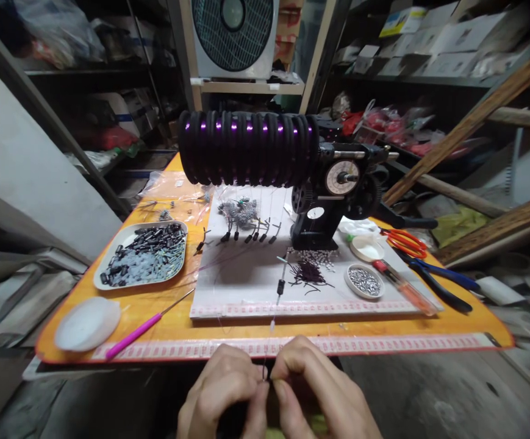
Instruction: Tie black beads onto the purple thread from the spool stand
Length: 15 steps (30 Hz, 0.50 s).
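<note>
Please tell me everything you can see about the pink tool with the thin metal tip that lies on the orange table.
The pink tool is a slim stick with a bright pink, plastic-looking handle and a thin metal needle at its far end. It lies flat and slanted on the orange table, handle toward the near left edge, tip pointing up and right toward the white board. Its handle end rests over the red-marked ruler strip, beside the round white lid. No hand touches it.

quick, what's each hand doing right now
Left hand: closed, fingertips pinching the thin line at the table's near edge.
Right hand: closed, pinching the same line right beside the left.
</note>
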Each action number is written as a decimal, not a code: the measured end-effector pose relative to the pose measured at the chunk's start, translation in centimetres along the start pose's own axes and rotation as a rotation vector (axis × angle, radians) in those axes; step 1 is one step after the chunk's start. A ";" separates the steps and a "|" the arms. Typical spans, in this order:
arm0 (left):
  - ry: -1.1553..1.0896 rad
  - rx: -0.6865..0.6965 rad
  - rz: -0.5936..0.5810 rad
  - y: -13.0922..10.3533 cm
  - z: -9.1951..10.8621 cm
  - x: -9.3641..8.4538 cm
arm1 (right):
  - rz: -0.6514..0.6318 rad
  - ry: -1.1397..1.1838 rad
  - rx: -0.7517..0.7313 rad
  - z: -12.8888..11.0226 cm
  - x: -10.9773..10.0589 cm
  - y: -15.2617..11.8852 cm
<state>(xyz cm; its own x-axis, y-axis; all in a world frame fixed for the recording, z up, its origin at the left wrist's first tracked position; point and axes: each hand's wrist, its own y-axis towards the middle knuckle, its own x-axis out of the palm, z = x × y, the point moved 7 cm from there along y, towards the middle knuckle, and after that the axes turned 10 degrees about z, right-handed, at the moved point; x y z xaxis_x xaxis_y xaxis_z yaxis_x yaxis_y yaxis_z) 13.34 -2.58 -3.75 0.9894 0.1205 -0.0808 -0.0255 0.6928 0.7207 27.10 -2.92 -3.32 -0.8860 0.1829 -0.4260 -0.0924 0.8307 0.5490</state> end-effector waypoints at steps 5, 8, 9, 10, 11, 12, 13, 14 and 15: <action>-0.037 -0.025 -0.032 0.4 -0.5 0.0 | -0.083 0.002 0.052 0.2 0.6 0.3; -0.098 -0.028 0.060 0.4 -1.0 -0.5 | -0.077 0.023 0.058 0.2 0.9 0.5; -0.119 -0.036 0.072 0.3 -1.2 -0.5 | -0.075 0.031 0.055 0.1 1.0 0.5; -0.141 -0.048 0.075 0.2 -1.3 -0.5 | -0.076 0.038 0.052 0.1 1.1 0.5; -0.160 -0.070 0.098 0.0 -1.5 -0.6 | -0.079 0.043 0.049 0.1 1.1 0.6; -0.176 -0.095 0.122 -0.1 -1.6 -0.8 | -0.084 0.049 0.045 0.1 1.2 0.7; -0.191 -0.112 0.141 -0.2 -1.6 -0.8 | -0.092 0.056 0.041 0.1 1.2 0.8; -0.202 -0.126 0.155 -0.2 -1.6 -0.9 | -0.103 0.066 0.036 0.1 1.3 0.9; -0.210 -0.139 0.166 -0.2 -1.5 -1.0 | -0.115 0.078 0.029 0.0 1.4 1.0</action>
<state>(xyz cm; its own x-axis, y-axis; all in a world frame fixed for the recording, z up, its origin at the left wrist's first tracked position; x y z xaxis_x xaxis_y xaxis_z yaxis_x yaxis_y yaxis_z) 12.16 -1.81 -4.88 0.9777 0.1005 0.1846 -0.1941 0.7684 0.6098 25.81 -1.84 -3.39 -0.9032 0.0453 -0.4268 -0.1832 0.8587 0.4787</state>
